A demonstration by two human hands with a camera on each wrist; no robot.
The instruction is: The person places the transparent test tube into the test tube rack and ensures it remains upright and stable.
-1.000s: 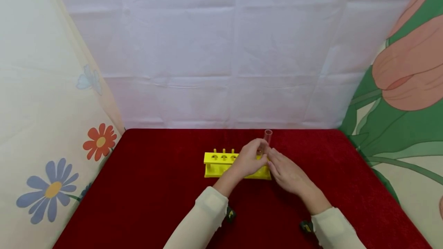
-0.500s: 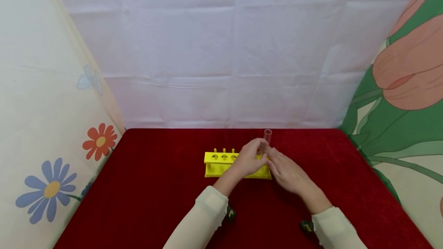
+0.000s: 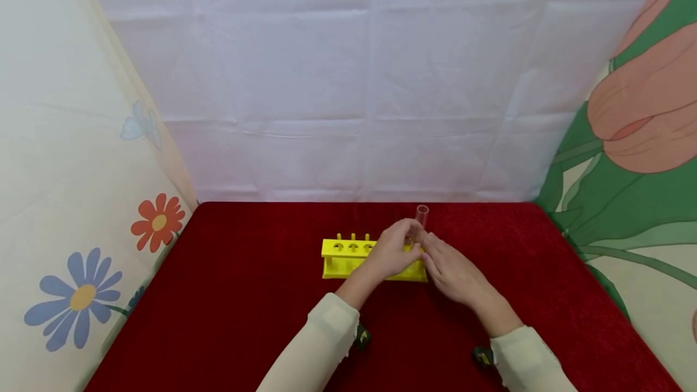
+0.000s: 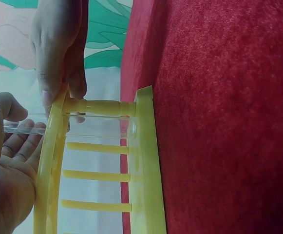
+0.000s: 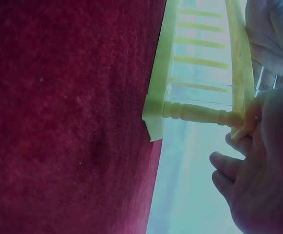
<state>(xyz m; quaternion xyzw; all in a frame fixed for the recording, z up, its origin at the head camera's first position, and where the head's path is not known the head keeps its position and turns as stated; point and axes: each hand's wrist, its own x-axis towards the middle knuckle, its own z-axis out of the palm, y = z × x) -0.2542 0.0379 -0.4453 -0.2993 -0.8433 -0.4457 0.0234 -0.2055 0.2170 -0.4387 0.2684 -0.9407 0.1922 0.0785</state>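
Note:
A yellow test tube rack (image 3: 343, 250) stands upright on the red cloth. Through the hole at its right end passes a clear test tube (image 4: 119, 126), whose rounded bottom is at the base plate in the left wrist view. My left hand (image 3: 394, 250) reaches over the rack and holds the upper part of the tube between thumb and fingers. The tube's open rim (image 3: 422, 209) shows above that hand. At the rack's right end, my right hand (image 3: 454, 268) grips the edge of the top plate, with fingers below it in the right wrist view. The fingertips are partly hidden in the head view.
Several yellow pegs (image 4: 97, 175) stand along the back of the rack. Red cloth (image 3: 245, 295) covers the table, with a white sheet (image 3: 283, 77) behind it. Flower-printed hangings (image 3: 642, 126) flank both sides. Dark wrist devices (image 3: 481, 356) show under the cuffs.
The tube's rim sits very slightly lower than before. Both hands and the rack stay practically in the same place.

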